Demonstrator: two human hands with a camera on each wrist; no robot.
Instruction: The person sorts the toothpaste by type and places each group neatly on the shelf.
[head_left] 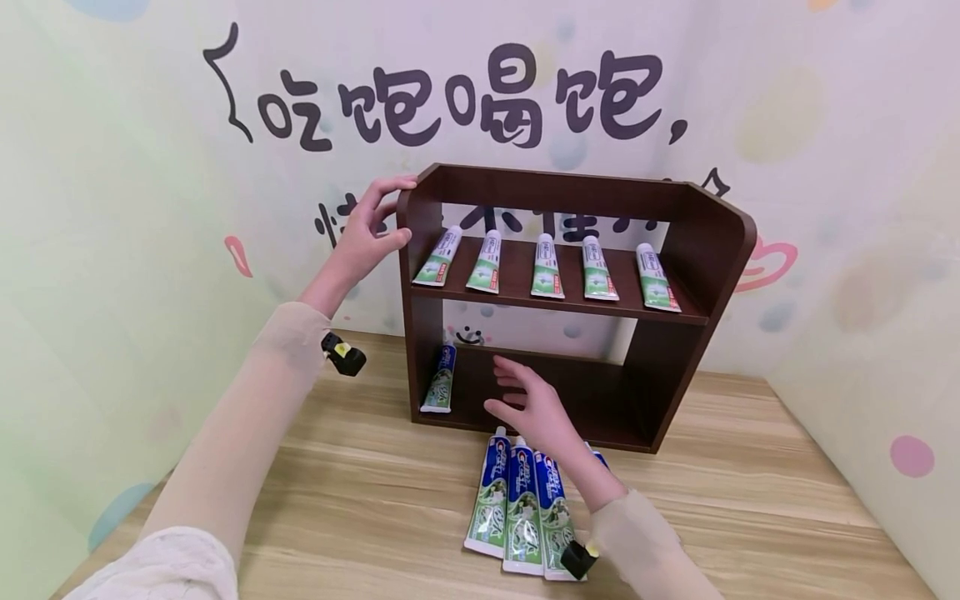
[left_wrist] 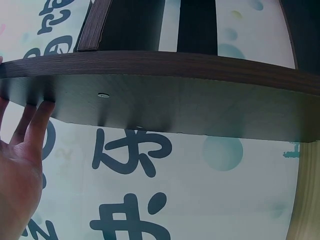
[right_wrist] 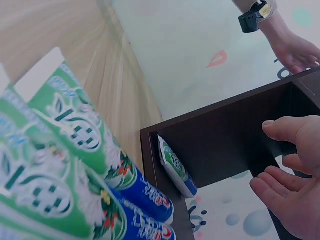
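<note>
A dark brown two-tier shelf stands on the wooden table. My left hand rests on its upper left side panel; in the left wrist view its fingertips touch the panel's outer face. My right hand, fingers apart and holding nothing, hovers before the lower tier. Below it, several blue-and-green toothpaste tubes lie side by side on the table, one partly hidden by my right forearm. A similar toothpaste tube leans at the left end of the lower tier, also visible in the right wrist view.
Several white-and-green toothpaste tubes stand spaced out along the upper tier. Behind the shelf is a pale wall with large dark lettering. The wooden table extends on both sides of the shelf.
</note>
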